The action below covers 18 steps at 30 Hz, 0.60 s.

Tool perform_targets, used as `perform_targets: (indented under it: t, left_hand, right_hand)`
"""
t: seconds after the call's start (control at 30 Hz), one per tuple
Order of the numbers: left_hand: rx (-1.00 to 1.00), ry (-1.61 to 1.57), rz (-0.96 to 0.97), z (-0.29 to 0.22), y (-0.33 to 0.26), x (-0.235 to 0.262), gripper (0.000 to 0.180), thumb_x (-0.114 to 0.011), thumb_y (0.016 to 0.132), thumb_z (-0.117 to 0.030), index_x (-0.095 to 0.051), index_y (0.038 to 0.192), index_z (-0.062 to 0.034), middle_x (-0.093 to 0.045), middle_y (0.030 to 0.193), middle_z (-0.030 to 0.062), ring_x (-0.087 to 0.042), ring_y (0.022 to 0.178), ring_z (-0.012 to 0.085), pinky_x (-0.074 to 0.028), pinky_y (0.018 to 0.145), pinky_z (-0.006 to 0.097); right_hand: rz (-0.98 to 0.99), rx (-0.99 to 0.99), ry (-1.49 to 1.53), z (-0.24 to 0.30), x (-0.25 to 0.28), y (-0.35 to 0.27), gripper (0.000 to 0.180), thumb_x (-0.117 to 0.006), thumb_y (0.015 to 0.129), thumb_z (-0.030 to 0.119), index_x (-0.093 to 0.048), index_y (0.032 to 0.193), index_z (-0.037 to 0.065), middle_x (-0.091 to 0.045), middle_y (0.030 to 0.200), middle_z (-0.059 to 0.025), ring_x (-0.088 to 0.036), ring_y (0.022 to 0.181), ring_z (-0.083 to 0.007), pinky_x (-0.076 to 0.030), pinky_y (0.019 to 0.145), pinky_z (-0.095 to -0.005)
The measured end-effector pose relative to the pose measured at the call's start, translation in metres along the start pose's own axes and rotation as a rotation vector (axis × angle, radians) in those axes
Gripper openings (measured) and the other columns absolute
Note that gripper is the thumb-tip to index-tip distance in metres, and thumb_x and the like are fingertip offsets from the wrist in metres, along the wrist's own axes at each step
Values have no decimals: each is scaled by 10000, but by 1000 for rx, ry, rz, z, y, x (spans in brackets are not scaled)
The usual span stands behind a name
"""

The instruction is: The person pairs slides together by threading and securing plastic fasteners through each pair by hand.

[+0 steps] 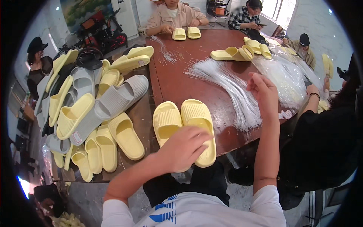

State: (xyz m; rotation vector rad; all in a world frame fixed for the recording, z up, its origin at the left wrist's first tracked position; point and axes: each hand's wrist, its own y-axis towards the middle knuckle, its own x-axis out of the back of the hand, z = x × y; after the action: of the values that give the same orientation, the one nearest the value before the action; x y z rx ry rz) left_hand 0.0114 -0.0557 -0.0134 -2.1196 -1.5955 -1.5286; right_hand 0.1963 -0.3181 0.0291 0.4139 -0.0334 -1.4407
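The yellow slippers (198, 115) sat paired at the table's (172, 81) near edge, heels toward the person, seemingly for easy reach; the left hand (184, 146) partly hid them, its grip unclear. The right hand (262, 87) curled above white strands (231, 81), any pinch impossible to tell, while heaped slippers (81, 111) crowded the left.

Got the left hand (184, 146) over a yellow slipper pair (195, 114), white strands (231, 84) plus a raised right hand (262, 87) to its right, messy slipper heap (120, 97) left.
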Motion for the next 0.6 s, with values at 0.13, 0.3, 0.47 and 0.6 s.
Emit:
perform_targets:
  t: [0.13, 0.3, 0.47, 0.6]
  left_hand:
    - [-116, 223, -8, 46, 107, -49, 542, -555, 890, -21, -484, 1427, -21, -578, 1348, 218, -562, 1222, 384, -469, 1026, 447]
    - [-1, 448, 411, 78, 163, -106, 686, -569, 887, -125, -356, 1531, -23, -416, 1549, 188, -457, 1373, 381, -393, 1095, 522]
    - [89, 395, 537, 70, 152, -94, 746, -553, 914, -150, -260, 1593, -57, -279, 1642, 183, -286, 1498, 395, -268, 1195, 560]
    - [-42, 424, 505, 57, 136, -16, 679, -573, 913, -107, -350, 1553, -69, -336, 1606, 208, -289, 1496, 403, -224, 1216, 554]
  right_hand:
    - [52, -35, -146, 0, -1, -25, 283, -641, 1006, 174, -678, 1144, -70, -677, 895, -49, -626, 825, -103, -515, 787, -262]
    - [-168, 81, -272, 24, -24, -84, 260, -626, 1012, 172, -698, 1121, -53, -563, 712, 27, -446, 595, -32, -323, 538, -211]
    - [-110, 93, -279, 40, -23, -181, 223, -621, 1001, 142, -718, 1076, -44, -500, 626, 64, -336, 518, -2, -218, 469, -211]
    - [-19, -12, -303, 3, -23, -210, 172, -656, 969, 106, -749, 1005, -34, -582, 654, 36, -423, 554, -12, -295, 501, -207]
